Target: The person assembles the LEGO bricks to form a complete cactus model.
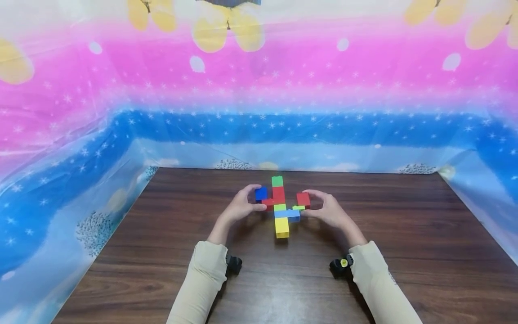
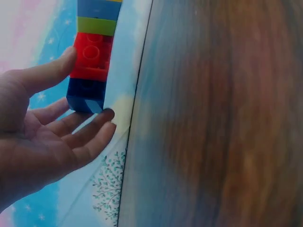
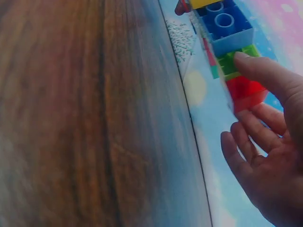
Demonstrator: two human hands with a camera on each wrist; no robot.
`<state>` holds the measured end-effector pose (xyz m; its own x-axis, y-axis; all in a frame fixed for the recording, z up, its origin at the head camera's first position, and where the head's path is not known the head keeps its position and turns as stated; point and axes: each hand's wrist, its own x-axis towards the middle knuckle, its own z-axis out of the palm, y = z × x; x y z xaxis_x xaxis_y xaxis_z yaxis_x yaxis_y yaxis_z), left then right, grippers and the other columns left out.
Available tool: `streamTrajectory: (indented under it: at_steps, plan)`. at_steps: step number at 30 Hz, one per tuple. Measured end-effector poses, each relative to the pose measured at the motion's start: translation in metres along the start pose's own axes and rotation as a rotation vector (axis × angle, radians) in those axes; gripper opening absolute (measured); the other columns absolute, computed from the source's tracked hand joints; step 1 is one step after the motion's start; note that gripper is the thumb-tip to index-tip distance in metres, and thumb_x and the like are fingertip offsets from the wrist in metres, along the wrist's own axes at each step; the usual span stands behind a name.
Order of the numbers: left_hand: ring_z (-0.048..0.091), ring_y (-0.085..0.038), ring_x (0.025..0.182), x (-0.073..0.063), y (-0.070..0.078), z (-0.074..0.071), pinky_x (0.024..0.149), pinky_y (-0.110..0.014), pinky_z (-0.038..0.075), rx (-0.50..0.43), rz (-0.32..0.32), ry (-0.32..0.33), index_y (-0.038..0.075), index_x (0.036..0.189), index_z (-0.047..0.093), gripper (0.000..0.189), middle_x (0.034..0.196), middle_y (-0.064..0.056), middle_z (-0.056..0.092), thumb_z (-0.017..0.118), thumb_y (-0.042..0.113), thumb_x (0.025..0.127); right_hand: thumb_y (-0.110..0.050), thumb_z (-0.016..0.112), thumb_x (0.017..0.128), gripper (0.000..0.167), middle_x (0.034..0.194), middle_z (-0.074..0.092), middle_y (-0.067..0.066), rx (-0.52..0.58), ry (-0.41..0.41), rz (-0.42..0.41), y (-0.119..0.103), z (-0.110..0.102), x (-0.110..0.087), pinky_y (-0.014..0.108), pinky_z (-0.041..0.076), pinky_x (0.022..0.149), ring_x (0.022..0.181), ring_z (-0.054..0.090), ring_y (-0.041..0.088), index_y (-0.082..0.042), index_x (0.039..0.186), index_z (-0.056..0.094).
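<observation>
A model built of toy building bricks (image 1: 279, 195) is held between the two hands over the table. Its long middle part runs from a green brick (image 1: 277, 181) at the far end to a yellow brick (image 1: 282, 228) at the near end. On the left side, the left hand (image 1: 239, 206) pinches the arm made of a red brick (image 2: 91, 54) and a dark blue brick (image 2: 86, 94). Opposite it, the right hand (image 1: 329, 211) grips the other arm, its thumb at the lime-green brick (image 3: 232, 62) and its fingers at the red brick (image 3: 246, 92). A blue brick (image 3: 229, 28) joins that arm to the middle.
The brown wooden table (image 1: 307, 288) spreads around the hands. A patterned cloth (image 1: 267, 130) in pink and blue hangs along the back and sides. Black wrist cameras (image 1: 234, 265) are worn at both beige sleeves (image 1: 198, 283).
</observation>
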<state>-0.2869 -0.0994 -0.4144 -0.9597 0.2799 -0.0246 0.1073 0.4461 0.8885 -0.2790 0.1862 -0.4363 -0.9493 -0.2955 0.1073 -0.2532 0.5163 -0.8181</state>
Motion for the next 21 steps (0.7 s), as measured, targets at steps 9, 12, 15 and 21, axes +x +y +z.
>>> streamTrajectory:
  at_steps: [9,12,15,21]
  plan:
    - [0.046,-0.037,0.134,0.0005,-0.0061,0.0027,0.109,-0.051,0.042,0.004,-0.081,-0.021,0.006,0.139,0.048,0.057,0.144,-0.019,0.049,0.07,0.01,0.087,-0.024,0.079,0.081,0.063,0.128,0.06,0.018,-0.045,-0.067,0.035,0.0016,0.0037,0.0012,0.052,0.049,0.099,0.115,0.058,0.032,-0.007,0.136,0.051]
    - [0.05,-0.037,0.131,0.0014,-0.0087,0.0043,0.108,-0.049,0.044,0.01,-0.082,-0.027,0.003,0.137,0.05,0.052,0.141,-0.021,0.052,0.069,0.009,0.089,-0.021,0.079,0.081,0.063,0.126,0.062,0.018,-0.071,-0.077,0.041,0.0016,0.0047,-0.0005,0.052,0.048,0.1,0.115,0.057,0.032,-0.004,0.135,0.051]
    - [0.05,-0.037,0.131,0.0016,-0.0098,0.0052,0.108,-0.049,0.044,-0.01,-0.08,-0.038,0.002,0.137,0.05,0.054,0.14,-0.021,0.053,0.069,0.007,0.088,-0.019,0.079,0.081,0.062,0.124,0.063,0.018,-0.079,-0.083,0.054,0.0017,0.005,-0.0017,0.051,0.049,0.1,0.114,0.058,0.03,-0.002,0.133,0.051]
    - [0.046,-0.038,0.136,0.0003,-0.0076,0.0041,0.109,-0.049,0.042,-0.045,-0.079,-0.077,0.002,0.143,0.042,0.064,0.146,-0.022,0.048,0.07,0.005,0.086,-0.017,0.078,0.081,0.059,0.123,0.063,0.018,-0.069,-0.087,0.066,0.0026,0.0041,0.0006,0.05,0.049,0.099,0.111,0.059,0.03,-0.002,0.132,0.051]
